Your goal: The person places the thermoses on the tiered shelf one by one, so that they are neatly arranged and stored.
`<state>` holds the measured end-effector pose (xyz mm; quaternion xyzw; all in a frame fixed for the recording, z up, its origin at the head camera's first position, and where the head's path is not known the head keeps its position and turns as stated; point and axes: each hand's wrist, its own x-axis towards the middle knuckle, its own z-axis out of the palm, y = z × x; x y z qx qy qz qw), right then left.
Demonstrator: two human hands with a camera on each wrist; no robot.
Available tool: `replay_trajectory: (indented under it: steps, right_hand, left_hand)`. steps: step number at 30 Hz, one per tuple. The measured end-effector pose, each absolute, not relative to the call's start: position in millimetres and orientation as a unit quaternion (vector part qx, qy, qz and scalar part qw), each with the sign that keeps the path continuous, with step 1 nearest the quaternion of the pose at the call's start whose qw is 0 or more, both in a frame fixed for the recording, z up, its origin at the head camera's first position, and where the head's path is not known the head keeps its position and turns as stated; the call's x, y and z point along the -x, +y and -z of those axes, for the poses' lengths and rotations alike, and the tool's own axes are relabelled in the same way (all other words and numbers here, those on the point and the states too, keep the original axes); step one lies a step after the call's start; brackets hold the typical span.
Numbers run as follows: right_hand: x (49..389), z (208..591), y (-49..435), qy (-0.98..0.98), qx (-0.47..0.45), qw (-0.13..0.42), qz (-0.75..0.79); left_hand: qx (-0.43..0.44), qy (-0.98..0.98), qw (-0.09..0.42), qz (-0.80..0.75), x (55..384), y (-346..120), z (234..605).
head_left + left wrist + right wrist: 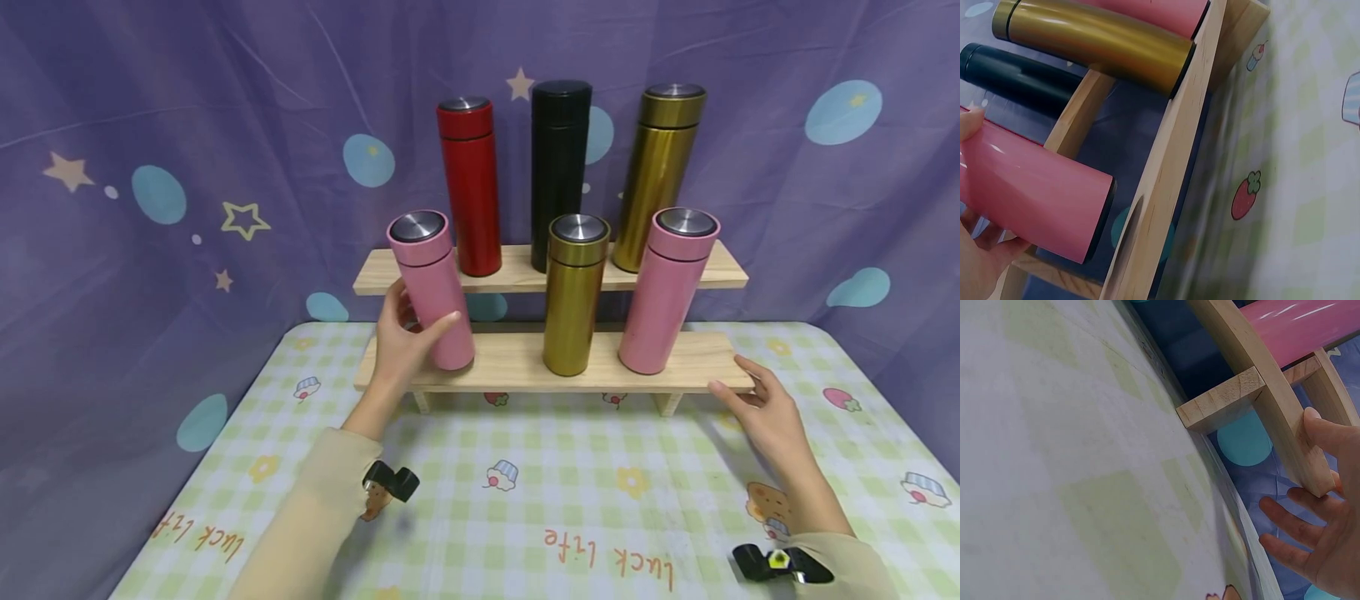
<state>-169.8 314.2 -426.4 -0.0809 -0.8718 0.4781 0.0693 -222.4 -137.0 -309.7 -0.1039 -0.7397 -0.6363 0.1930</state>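
My left hand (401, 337) grips a pink thermos bottle (438, 292) at the left of the lower tier of a wooden two-tier rack (510, 364). In the left wrist view, a gap shows between the base of this pink bottle (1035, 181) and the lower board (1166, 169). At the rack's right end, my right hand (772, 412) holds the lower board's corner. The right wrist view has its thumb on the board's (1291, 431) front edge and the index finger partly hidden behind the end. A gold bottle (576, 300) and a second pink bottle (663, 300) stand on the lower tier.
On the upper tier stand a red bottle (472, 192), a black bottle (558, 175) and a taller gold bottle (660, 179). The rack rests on a green checked tablecloth (465, 517). Behind it hangs a purple curtain (247, 100).
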Motion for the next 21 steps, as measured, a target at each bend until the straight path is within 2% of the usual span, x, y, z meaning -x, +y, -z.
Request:
replay_trajectory:
  steps: [5, 12, 21]
  right_hand:
    - [170.3, 426.5, 314.1, -0.873, 0.081, 0.069, -0.476]
    - [170.6, 426.0, 314.9, -0.874, 0.081, 0.068, -0.475]
    - [170.7, 426.6, 313.3, -0.874, 0.083, 0.068, -0.474]
  left_hand:
    - [0.112, -0.739, 0.179, 0.64, 217.3, -127.0, 303.2]
    - [0.132, -0.719, 0.179, 0.658, 242.9, -122.5, 334.0]
    - [0.142, -0.729, 0.169, 0.649, 246.3, -110.8, 340.8]
